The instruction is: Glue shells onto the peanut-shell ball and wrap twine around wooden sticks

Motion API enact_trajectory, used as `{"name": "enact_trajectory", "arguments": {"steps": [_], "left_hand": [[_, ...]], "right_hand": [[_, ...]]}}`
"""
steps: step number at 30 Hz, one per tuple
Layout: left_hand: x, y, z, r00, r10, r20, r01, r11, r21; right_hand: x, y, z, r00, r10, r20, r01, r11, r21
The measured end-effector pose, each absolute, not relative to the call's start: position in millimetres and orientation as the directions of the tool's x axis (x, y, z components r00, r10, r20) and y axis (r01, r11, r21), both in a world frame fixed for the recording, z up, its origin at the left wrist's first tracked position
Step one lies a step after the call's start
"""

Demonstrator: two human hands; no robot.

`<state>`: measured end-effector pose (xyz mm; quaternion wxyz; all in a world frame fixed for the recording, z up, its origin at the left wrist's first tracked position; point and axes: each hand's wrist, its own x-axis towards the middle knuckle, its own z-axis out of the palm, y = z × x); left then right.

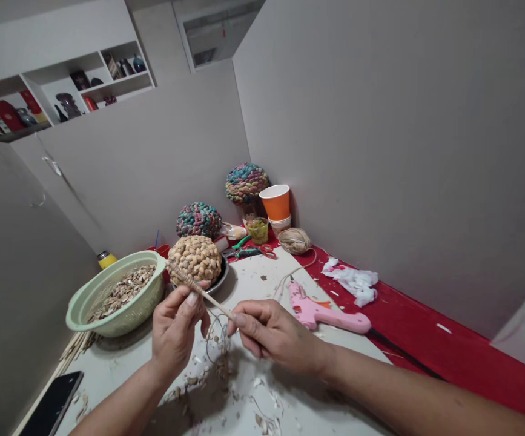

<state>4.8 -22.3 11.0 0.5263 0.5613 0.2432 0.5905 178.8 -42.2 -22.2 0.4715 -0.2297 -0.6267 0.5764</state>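
Note:
A thin wooden stick runs between my two hands, its upper left part wrapped in twine. My left hand pinches it at the wrapped part, while my right hand holds its lower right end. Just behind my left hand is a ball covered in tan shells, resting in a dark metal bowl. Thin tangled strands hang below the stick. A pink glue gun lies to the right of my right hand.
A green basin of shell pieces stands left, near a phone. Farther back are colourful balls, an orange cup, pliers and a twine roll. White crumpled plastic lies on red cloth; scraps litter the white board.

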Motion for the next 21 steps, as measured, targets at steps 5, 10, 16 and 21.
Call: {"name": "enact_trajectory", "arguments": {"steps": [5,10,16,21], "left_hand": [[4.1,-20.6,9.1,0.195,0.900,0.390,-0.359,-0.304,0.882],[4.9,-19.5,6.6,0.189,0.918,0.348,-0.367,-0.262,0.893],[7.3,-13.3,1.4,0.146,0.924,0.354,-0.356,-0.285,0.890],[9.6,-13.4,3.4,0.146,0.931,0.335,-0.354,-0.267,0.896]], "right_hand": [[181.8,-37.0,-21.7,-0.607,0.770,0.199,-0.394,-0.074,-0.916],[183.7,-32.5,-22.5,-0.702,0.694,0.161,-0.435,-0.239,-0.868],[179.0,-31.3,-23.1,-0.360,0.900,0.245,-0.214,0.176,-0.961],[178.5,-33.1,-23.0,-0.208,0.921,0.330,-0.054,0.326,-0.944]]}}
